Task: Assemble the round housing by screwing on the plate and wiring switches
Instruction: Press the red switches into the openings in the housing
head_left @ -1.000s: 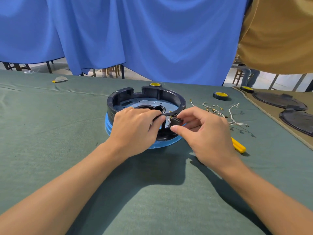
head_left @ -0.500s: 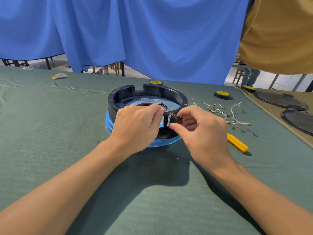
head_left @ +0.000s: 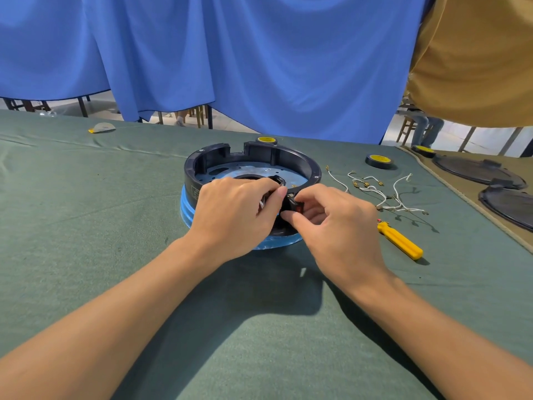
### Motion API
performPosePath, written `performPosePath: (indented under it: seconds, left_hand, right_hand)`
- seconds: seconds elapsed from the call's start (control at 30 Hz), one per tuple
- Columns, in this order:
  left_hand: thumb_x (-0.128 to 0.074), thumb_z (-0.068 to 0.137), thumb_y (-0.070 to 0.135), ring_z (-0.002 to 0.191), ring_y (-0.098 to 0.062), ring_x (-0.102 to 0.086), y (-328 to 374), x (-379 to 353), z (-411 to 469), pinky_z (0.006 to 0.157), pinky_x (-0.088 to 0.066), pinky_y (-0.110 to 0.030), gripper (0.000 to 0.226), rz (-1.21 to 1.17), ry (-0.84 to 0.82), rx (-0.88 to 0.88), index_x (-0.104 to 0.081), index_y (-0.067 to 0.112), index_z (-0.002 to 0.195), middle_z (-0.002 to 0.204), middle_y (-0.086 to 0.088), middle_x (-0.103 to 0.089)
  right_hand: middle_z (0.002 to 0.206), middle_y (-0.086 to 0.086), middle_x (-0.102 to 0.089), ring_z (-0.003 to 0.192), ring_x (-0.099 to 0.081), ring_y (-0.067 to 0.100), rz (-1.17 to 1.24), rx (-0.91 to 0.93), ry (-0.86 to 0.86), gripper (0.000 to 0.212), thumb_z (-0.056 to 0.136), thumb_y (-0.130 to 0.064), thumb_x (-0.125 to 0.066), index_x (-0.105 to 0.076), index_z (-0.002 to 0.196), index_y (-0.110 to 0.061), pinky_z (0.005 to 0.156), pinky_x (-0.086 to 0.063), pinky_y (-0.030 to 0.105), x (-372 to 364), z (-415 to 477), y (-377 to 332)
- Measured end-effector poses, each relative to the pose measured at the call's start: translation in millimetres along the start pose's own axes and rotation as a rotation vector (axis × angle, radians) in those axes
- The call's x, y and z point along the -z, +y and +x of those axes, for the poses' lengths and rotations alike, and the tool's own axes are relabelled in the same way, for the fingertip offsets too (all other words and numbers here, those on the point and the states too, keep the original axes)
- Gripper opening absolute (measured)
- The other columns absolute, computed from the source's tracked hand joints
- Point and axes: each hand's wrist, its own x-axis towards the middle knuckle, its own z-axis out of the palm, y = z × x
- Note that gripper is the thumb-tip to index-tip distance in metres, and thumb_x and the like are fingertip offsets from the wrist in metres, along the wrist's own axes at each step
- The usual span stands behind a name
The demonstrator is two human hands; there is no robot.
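Head view: the black round housing (head_left: 251,164) sits on a blue base (head_left: 187,210) at the middle of the green bench (head_left: 86,212), with the metal plate (head_left: 245,172) lying flat inside it. Both hands meet at the housing's 6 o'clock wall. The left hand (head_left: 233,215) lies over the near rim, its fingers (head_left: 272,194) curled down around the wall and gripping it. The right hand (head_left: 343,223) pinches a small black switch (head_left: 294,205) with a red spot between thumb and curled forefinger, holding it against the outside of the wall, just beside the left fingertips. What lies under the left palm is hidden.

From the housing, loose white wires (head_left: 383,194) with brass ends lie at 3 o'clock, a yellow screwdriver (head_left: 401,241) at 4 o'clock, one tape roll (head_left: 379,161) at 2 o'clock and another (head_left: 266,139) just behind the rim at 12 o'clock. Two dark round covers (head_left: 476,170) lie far off at 3 o'clock.
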Motion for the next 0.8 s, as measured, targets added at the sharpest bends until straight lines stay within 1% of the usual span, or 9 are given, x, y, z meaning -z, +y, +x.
performPosePath:
  seconds: [0.1, 0.17, 0.23, 0.3, 0.4, 0.53, 0.63, 0.7, 0.8]
  left_hand:
    - [-0.053, 0.093, 0.040, 0.058, -0.022, -0.066, 1, 0, 0, 0.052, -0.049, -0.035, 0.033, -0.029, 0.008, 0.010, -0.079, 0.019, 0.093, 0.065, 0.005, -0.071]
    - [-0.056, 0.091, 0.043, 0.063, -0.021, -0.069, 1, 0, 0, 0.055, -0.051, -0.036, 0.033, -0.032, 0.009, 0.014, -0.079, 0.020, 0.096, 0.069, 0.005, -0.074]
    - [-0.055, 0.092, 0.045, 0.063, -0.019, -0.069, 1, 1, 0, 0.055, -0.051, -0.035, 0.035, -0.035, 0.005, 0.023, -0.079, 0.021, 0.097, 0.069, 0.006, -0.074]
    - [-0.053, 0.093, 0.047, 0.063, -0.018, -0.069, 1, 0, 0, 0.055, -0.050, -0.033, 0.036, -0.030, -0.003, 0.031, -0.079, 0.023, 0.098, 0.070, 0.007, -0.074]
    - [-0.053, 0.092, 0.047, 0.061, -0.020, -0.068, 1, -1, 0, 0.054, -0.047, -0.031, 0.037, -0.014, 0.003, 0.044, -0.079, 0.023, 0.095, 0.067, 0.005, -0.073]
    - [-0.050, 0.088, 0.052, 0.060, -0.021, -0.063, 4, -3, 1, 0.057, -0.042, -0.031, 0.040, -0.038, -0.018, 0.137, -0.078, 0.023, 0.090, 0.063, 0.005, -0.070]
    - [-0.047, 0.085, 0.055, 0.064, -0.020, -0.062, 6, -4, 3, 0.059, -0.037, -0.029, 0.041, -0.054, -0.034, 0.211, -0.077, 0.027, 0.090, 0.065, 0.007, -0.070]
    - [-0.048, 0.084, 0.055, 0.067, -0.019, -0.063, 6, -5, 4, 0.059, -0.040, -0.030, 0.041, -0.059, -0.041, 0.237, -0.077, 0.027, 0.089, 0.067, 0.007, -0.071]
    - [-0.059, 0.089, 0.051, 0.065, -0.019, -0.061, 5, -5, 5, 0.059, -0.041, -0.030, 0.030, -0.080, -0.040, 0.244, -0.076, 0.026, 0.085, 0.067, 0.008, -0.071]
  right_hand:
    - [0.073, 0.000, -0.068, 0.062, -0.061, 0.015, 0.027, 0.012, 0.013, 0.012, 0.075, -0.012, -0.080, -0.075, 0.086, -0.011, 0.061, -0.054, 0.039, -1, 1, 0]
    - [0.078, 0.003, -0.071, 0.066, -0.064, 0.015, 0.042, 0.028, 0.020, 0.012, 0.078, -0.010, -0.077, -0.077, 0.090, -0.011, 0.063, -0.055, 0.040, 0, 1, -1]
    - [0.082, 0.004, -0.072, 0.071, -0.066, 0.016, 0.036, 0.038, 0.016, 0.015, 0.080, -0.009, -0.074, -0.078, 0.094, -0.012, 0.067, -0.056, 0.038, 1, 1, -1]
    - [0.085, 0.004, -0.072, 0.076, -0.065, 0.016, 0.031, 0.036, -0.002, 0.016, 0.082, -0.009, -0.071, -0.078, 0.097, -0.012, 0.071, -0.054, 0.034, 2, 2, 1]
    - [0.089, 0.002, -0.073, 0.079, -0.065, 0.012, 0.079, -0.015, -0.042, 0.019, 0.084, -0.006, -0.069, -0.077, 0.100, -0.013, 0.074, -0.052, 0.030, 5, 4, 3]
    - [0.082, -0.005, -0.074, 0.071, -0.070, 0.006, 0.245, -0.189, -0.067, 0.017, 0.085, -0.004, -0.068, -0.078, 0.095, -0.014, 0.073, -0.058, 0.028, 5, 8, 6]
    - [0.073, -0.002, -0.074, 0.062, -0.070, 0.006, 0.384, -0.326, -0.076, 0.013, 0.085, -0.003, -0.069, -0.077, 0.089, -0.012, 0.067, -0.059, 0.023, 6, 13, 11]
    - [0.069, 0.001, -0.073, 0.058, -0.069, 0.008, 0.400, -0.340, -0.086, 0.012, 0.085, -0.003, -0.069, -0.076, 0.086, -0.012, 0.064, -0.058, 0.021, 7, 14, 12]
    - [0.069, 0.003, -0.073, 0.060, -0.069, 0.009, 0.383, -0.332, -0.122, 0.012, 0.085, -0.003, -0.068, -0.076, 0.087, -0.012, 0.065, -0.059, 0.024, 8, 14, 11]
